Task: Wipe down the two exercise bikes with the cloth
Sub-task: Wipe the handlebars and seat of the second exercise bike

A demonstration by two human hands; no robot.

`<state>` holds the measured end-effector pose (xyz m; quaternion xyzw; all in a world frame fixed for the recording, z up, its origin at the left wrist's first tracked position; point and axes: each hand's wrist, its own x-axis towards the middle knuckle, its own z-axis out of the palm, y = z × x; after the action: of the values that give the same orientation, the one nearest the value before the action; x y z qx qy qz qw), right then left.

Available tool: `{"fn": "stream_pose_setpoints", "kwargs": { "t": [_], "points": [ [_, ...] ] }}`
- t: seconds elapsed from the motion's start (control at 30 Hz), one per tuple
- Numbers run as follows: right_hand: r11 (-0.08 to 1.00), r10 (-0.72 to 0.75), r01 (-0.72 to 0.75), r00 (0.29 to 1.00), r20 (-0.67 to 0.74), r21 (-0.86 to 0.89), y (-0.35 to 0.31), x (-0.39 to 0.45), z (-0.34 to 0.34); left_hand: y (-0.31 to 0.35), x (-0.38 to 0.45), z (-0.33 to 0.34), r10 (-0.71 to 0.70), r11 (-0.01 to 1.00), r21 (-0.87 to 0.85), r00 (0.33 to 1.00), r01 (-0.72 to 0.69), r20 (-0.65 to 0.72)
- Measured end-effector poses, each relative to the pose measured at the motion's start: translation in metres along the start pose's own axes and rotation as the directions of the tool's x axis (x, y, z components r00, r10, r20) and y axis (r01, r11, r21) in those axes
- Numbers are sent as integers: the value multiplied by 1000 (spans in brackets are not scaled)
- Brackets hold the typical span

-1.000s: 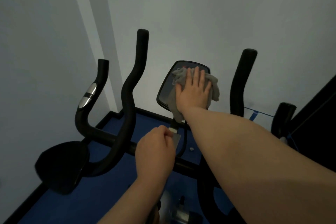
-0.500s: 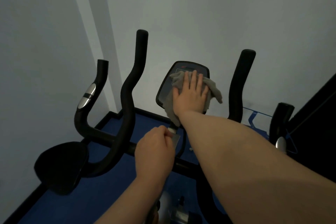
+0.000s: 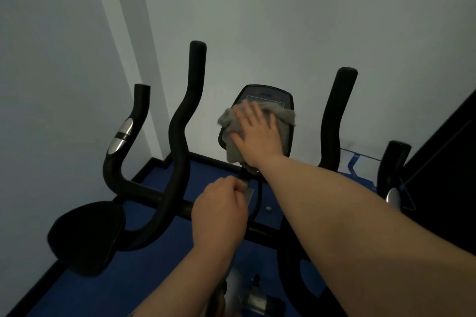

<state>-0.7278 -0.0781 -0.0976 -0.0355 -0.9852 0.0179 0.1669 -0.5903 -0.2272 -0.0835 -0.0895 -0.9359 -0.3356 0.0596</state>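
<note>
Your right hand [image 3: 257, 134] presses the grey cloth [image 3: 233, 141] flat-fingered on the bike console [image 3: 266, 96], 12 o'clock. Left hand [image 3: 219, 211], grip curled round the console bracket [image 3: 248, 194], 6 o'clock of it.

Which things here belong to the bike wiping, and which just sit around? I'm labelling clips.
In the job: grey cloth, console, right hand, left hand, handlebars.
Just there: black seat, blue floor, white wall.
</note>
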Motion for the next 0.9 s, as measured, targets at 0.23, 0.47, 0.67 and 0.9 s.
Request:
{"fn": "stream_pose_setpoints", "kwargs": {
  "t": [0.23, 0.47, 0.67, 0.9],
  "points": [
    [894, 448, -443, 886, -120, 67, -14, 50, -5, -4, 3, 2, 29, 1000, 11, 1000, -29, 7],
    [967, 252, -250, 967, -44, 44, -12, -13, 6, -1, 0, -2, 20, 998, -62, 1000, -20, 9],
    [877, 480, -476, 871, -110, 58, -25, 28, 6, -6, 1, 2, 38, 995, -95, 999, -38, -7],
    [824, 259, -166, 961, -99, 541, -32, 27, -19, -5, 5, 4, 68, 997, 23, 998, -68, 1]
  ]
}}
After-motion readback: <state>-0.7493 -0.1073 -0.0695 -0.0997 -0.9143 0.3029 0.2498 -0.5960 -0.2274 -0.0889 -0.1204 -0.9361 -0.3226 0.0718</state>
